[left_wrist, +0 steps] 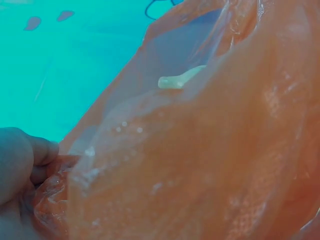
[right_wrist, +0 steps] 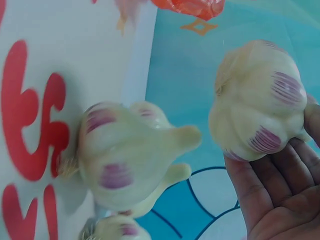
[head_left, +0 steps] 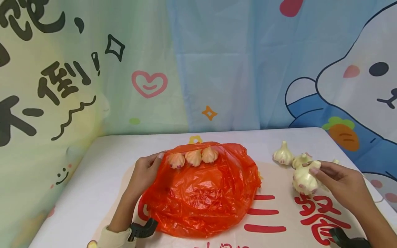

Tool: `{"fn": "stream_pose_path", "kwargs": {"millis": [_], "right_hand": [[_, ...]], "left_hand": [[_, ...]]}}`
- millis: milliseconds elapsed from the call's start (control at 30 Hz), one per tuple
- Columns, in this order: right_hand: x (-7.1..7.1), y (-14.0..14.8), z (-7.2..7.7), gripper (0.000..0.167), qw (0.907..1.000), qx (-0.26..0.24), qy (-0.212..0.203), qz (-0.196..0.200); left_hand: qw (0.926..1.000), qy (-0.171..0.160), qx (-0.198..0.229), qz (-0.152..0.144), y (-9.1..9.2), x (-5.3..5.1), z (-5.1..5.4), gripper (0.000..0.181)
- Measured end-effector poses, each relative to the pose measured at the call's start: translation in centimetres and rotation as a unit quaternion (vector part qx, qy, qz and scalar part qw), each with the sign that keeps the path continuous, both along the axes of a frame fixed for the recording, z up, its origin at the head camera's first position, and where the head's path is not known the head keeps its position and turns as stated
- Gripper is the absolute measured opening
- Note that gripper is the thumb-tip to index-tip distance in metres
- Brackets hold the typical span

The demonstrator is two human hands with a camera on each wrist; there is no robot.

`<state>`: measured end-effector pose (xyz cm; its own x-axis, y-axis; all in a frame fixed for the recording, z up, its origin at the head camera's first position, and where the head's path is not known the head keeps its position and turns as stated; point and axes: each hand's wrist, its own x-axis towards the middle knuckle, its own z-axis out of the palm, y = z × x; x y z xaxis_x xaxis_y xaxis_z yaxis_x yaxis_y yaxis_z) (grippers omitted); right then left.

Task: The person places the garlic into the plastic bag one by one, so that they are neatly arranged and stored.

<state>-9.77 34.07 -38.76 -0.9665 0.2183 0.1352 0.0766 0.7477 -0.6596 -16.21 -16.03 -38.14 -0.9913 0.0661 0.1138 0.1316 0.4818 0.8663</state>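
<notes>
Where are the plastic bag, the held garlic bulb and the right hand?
Plastic bag (head_left: 201,196): head view, its wrinkled side.
Garlic bulb (right_wrist: 257,102): right wrist view, its rounded side.
Right hand (head_left: 345,181): head view, its middle.

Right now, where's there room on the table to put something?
The table is bare left of the left hand and between the red bag and the held garlic bulb. It's crowded by the right hand, where other bulbs cluster.

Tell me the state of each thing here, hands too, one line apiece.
Red bag: crumpled, bulging
Left hand: pinching the bag's edge
Three garlic bulbs: whole, side by side in the bag
Held garlic bulb: whole, raised off the table
Right hand: holding that bulb
Loose garlic bulbs: whole, on the table
</notes>
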Motion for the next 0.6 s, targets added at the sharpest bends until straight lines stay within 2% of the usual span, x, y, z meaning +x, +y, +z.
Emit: {"fn": "stream_pose_path", "kwargs": {"millis": [200, 433, 600], "right_hand": [[-0.2, -0.7, 0.2, 0.058, 0.9995, -0.030, 0.006, 0.008], [-0.4, -1.6, 0.7, 0.057, 0.9992, -0.030, 0.015, 0.020], [-1.1, -3.0, 1.0, 0.051, 0.9974, -0.056, 0.020, 0.041]], "left_hand": [[0.9999, -0.011, 0.001, 0.005, 0.1, 0.1, 0.0, 0.041], [1.0000, 0.000, -0.002, -0.001, 0.0, 0.0, -0.1, 0.042], [1.0000, -0.001, 0.000, -0.003, -0.1, -0.1, -0.2, 0.043]]}}
